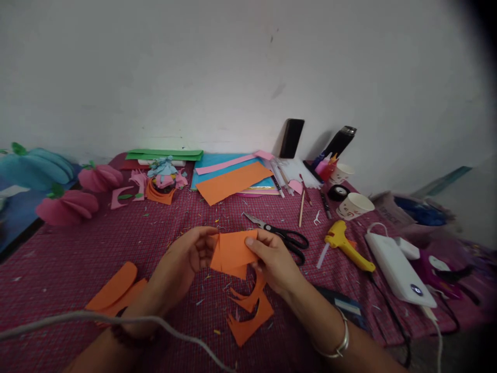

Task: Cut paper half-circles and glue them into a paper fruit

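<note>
Landmark: scissors (277,234).
- Left of scissors: wide bare cloth (116,233), open passage.
- Just near-left: left hand (190,254) and right hand (274,259), both pinching orange paper (233,249), block way.
- Nearer still: orange offcuts (248,311); white cord (116,320) crosses foreground.
- Right: glue gun (345,243) and power bank (398,267), close together.
- Beyond: narrow clear strip, then orange sheet (233,182), pencil (302,207), cups (354,205).

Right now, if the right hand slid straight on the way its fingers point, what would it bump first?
The right hand points left and already pinches the orange paper, so that comes first. Just past it is probably the left hand, holding the paper's other edge.
</note>
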A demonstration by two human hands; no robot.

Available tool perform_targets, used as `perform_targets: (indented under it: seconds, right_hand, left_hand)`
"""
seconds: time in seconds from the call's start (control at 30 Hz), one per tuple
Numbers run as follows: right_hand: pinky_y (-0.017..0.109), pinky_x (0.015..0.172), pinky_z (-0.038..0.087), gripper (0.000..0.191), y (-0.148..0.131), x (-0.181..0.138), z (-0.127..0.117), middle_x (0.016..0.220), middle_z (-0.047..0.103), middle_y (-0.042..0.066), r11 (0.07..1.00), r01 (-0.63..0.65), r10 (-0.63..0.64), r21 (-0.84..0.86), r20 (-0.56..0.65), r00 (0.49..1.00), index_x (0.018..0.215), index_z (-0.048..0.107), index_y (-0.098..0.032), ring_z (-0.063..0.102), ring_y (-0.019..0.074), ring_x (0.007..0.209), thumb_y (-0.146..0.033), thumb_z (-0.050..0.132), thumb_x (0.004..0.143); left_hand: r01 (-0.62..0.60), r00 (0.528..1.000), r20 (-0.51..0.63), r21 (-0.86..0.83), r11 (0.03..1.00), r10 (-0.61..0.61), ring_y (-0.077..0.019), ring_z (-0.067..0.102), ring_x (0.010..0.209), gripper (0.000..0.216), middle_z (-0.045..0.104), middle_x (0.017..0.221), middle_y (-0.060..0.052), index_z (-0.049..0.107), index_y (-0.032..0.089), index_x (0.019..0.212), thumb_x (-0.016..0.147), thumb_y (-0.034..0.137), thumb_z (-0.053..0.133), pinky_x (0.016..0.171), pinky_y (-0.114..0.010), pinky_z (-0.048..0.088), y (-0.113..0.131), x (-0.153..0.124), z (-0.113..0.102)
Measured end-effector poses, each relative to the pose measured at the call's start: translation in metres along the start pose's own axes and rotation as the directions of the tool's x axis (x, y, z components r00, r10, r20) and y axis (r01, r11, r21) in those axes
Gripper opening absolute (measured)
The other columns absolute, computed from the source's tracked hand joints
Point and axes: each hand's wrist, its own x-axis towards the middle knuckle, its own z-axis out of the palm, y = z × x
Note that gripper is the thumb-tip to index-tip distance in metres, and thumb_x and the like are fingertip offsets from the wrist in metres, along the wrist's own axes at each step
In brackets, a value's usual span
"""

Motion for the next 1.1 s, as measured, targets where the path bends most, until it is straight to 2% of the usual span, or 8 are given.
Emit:
perform_targets:
  seconds: [0.13,0.23,0.33,0.43,0.57,0.7,0.9,1.1]
  right_hand:
    - [0.017,0.04,0.028,0.023,-0.002,-0.003,0.002,0.053,0.051,-0.005,0.986,0.098,-0.103,-0.133,-0.035,0.994,0.07,0.067,-0.014,0.036,0.0051,0.042,-0.036,0.073,0.073]
    - [0.02,0.043,0.033,0.019,-0.005,-0.001,-0.002,0.059,0.056,-0.003,0.963,0.178,-0.196,-0.201,-0.073,0.978,0.074,0.07,-0.016,0.042,0.0083,0.048,-0.035,0.073,0.074]
    - [0.022,0.056,0.042,0.015,-0.01,0.004,-0.012,0.072,0.061,-0.002,0.917,0.316,-0.367,-0.242,-0.205,0.907,0.082,0.069,-0.021,0.05,0.0113,0.06,-0.036,0.066,0.081]
    - [0.023,0.063,0.042,0.015,-0.014,0.008,-0.018,0.07,0.06,-0.003,0.887,0.364,-0.436,-0.283,-0.262,0.861,0.081,0.067,-0.022,0.051,0.0121,0.065,-0.035,0.06,0.085]
    - [0.024,0.056,0.04,0.014,-0.014,0.002,-0.007,0.065,0.061,0.0,0.883,0.313,-0.367,-0.35,-0.099,0.925,0.071,0.07,-0.018,0.052,0.0135,0.06,-0.027,0.064,0.08]
    - [0.027,0.062,0.044,0.015,-0.009,-0.007,0.006,0.068,0.063,0.0,0.845,0.285,-0.291,-0.452,0.058,0.955,0.086,0.073,-0.02,0.055,0.0156,0.065,-0.025,0.058,0.083]
    - [0.027,0.062,0.042,0.019,-0.008,-0.009,0.005,0.071,0.061,0.002,0.786,0.286,-0.277,-0.548,0.102,0.955,0.083,0.072,-0.019,0.053,0.0156,0.066,-0.025,0.054,0.086]
    - [0.027,0.062,0.042,0.02,-0.012,-0.011,0.008,0.07,0.061,0.001,0.765,0.314,-0.285,-0.562,0.141,0.948,0.08,0.069,-0.019,0.054,0.0155,0.067,-0.022,0.051,0.086]
  left_hand:
    - [-0.005,0.999,0.047,0.126,0.992,-0.001,-0.0149,0.059,0.067,0.012,0.065,0.07,-0.001,0.07,0.018,0.076,0.075,0.03,0.07,0.066,-0.026,0.048,-0.004,0.002,-0.001]
    - [-0.113,0.993,0.0,0.272,0.956,0.118,-0.0125,0.054,0.062,0.013,0.062,0.066,0.001,0.068,0.018,0.066,0.074,0.028,0.072,0.061,-0.022,0.044,-0.002,0.001,-0.005]
    - [-0.212,0.963,-0.096,0.313,0.926,0.253,-0.012,0.052,0.063,0.012,0.06,0.066,0.002,0.069,0.02,0.067,0.074,0.029,0.072,0.061,-0.021,0.042,0.005,-0.001,-0.009]
    - [-0.266,0.957,-0.049,0.259,0.929,0.288,-0.0131,0.056,0.075,0.008,0.062,0.078,0.001,0.071,0.022,0.067,0.073,0.028,0.073,0.069,-0.021,0.044,0.008,-0.007,-0.008]
    - [-0.273,0.962,0.013,0.16,0.949,0.274,-0.0201,0.056,0.104,0.008,0.06,0.111,-0.002,0.072,0.022,0.063,0.071,0.024,0.075,0.086,-0.027,0.046,0.003,-0.013,0.0]
    - [-0.267,0.955,-0.109,0.088,0.96,0.276,-0.0146,0.059,0.086,0.016,0.062,0.092,0.0,0.067,0.019,0.056,0.066,0.023,0.079,0.078,-0.024,0.046,-0.002,-0.011,0.006]
    - [-0.265,0.942,-0.197,0.059,0.962,0.271,-0.0117,0.058,0.077,0.018,0.065,0.081,0.003,0.066,0.02,0.053,0.06,0.024,0.082,0.072,-0.021,0.047,-0.001,-0.009,0.007]
    - [-0.245,0.945,-0.202,0.083,0.966,0.257,-0.0115,0.057,0.073,0.018,0.065,0.076,0.003,0.066,0.019,0.054,0.061,0.023,0.082,0.07,-0.021,0.046,-0.004,-0.009,0.006]
